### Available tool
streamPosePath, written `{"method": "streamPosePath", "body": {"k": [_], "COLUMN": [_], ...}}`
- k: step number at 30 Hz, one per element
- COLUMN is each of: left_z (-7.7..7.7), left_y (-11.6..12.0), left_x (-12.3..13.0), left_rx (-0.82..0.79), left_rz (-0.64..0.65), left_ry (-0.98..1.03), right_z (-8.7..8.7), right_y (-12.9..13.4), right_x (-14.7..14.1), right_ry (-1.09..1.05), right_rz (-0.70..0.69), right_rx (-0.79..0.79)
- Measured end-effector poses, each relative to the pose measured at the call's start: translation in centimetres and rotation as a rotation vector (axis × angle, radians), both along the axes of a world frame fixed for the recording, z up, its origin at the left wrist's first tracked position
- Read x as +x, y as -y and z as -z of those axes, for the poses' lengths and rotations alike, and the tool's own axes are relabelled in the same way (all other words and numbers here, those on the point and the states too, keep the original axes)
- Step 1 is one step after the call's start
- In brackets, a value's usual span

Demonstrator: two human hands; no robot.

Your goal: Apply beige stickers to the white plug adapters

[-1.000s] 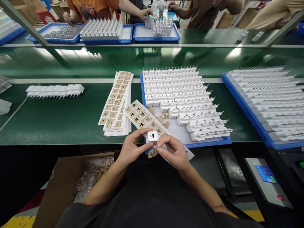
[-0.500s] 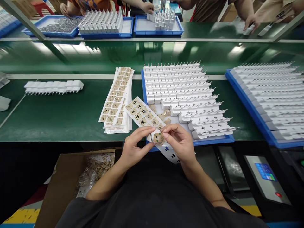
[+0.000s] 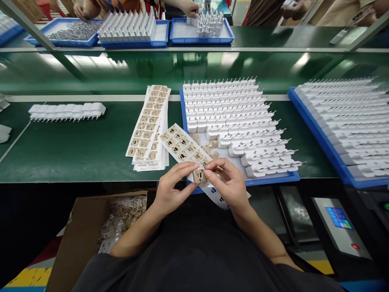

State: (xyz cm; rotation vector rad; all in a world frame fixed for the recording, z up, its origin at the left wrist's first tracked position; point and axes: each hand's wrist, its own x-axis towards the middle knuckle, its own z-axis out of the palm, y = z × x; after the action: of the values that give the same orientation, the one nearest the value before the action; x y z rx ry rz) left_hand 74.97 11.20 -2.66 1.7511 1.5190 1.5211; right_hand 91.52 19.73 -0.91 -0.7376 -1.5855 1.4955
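Between its thumb and fingers, my left hand (image 3: 174,184) grips a small white plug charger (image 3: 191,177). A tan sticker (image 3: 199,176) with dark slots lies against the charger's near face. My right hand (image 3: 229,182) is closed in a pinch at the sticker's right edge, its thumb touching it. Under both hands runs a sticker sheet (image 3: 179,142), with tan stickers at its upper end and bare white backing at its lower end. The sheet rests over the front left corner of a blue tray (image 3: 273,179) filled with rows of white plug chargers (image 3: 225,105), pins upward.
Left of the tray lies a stack of sticker sheets (image 3: 148,121). Farther left is a row of white chargers (image 3: 67,110). Another full blue tray (image 3: 322,142) stands right. A cardboard box (image 3: 82,235) of scraps sits below the bench edge. Co-workers' hands (image 3: 190,8) work across the bench.
The tan sticker has shifted slightly left and now sits squarer on the charger, with my right thumb moved along. Across the bench, a co-worker's hand at right has lifted from the surface.
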Motion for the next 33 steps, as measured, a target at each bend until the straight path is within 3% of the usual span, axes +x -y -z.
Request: {"method": "streamPosePath", "body": {"k": [7, 14, 16, 24, 27, 33], "left_z": [-0.2, 0.2, 0.5, 1.8, 1.7, 1.3], "left_y": [-0.2, -0.1, -0.1, -0.3, -0.5, -0.8], "left_x": [0.0, 0.2, 0.3, 1.1, 1.5, 1.5], "left_rx": [0.026, 0.036, 0.043, 0.095, 0.121, 0.224], "left_rz": [-0.008, -0.035, -0.049, -0.076, -0.101, -0.106], "left_ry": [-0.037, -0.006, 0.040, 0.203, 0.214, 0.032], "right_z": [-0.3, -0.4, -0.3, 0.3, 0.4, 0.3], "right_y": [0.1, 0.1, 0.1, 0.8, 0.9, 1.3], "right_x": [-0.4, -0.3, -0.2, -0.5, -0.9, -1.7], "right_ry": [0.050, 0.236, 0.197, -0.033, -0.135, -0.151], "right_rz": [0.029, 0.118, 0.118, -0.167, -0.172, -0.118], "right_rx": [0.092, 0.303, 0.243, -0.091, -0.160, -0.138]}}
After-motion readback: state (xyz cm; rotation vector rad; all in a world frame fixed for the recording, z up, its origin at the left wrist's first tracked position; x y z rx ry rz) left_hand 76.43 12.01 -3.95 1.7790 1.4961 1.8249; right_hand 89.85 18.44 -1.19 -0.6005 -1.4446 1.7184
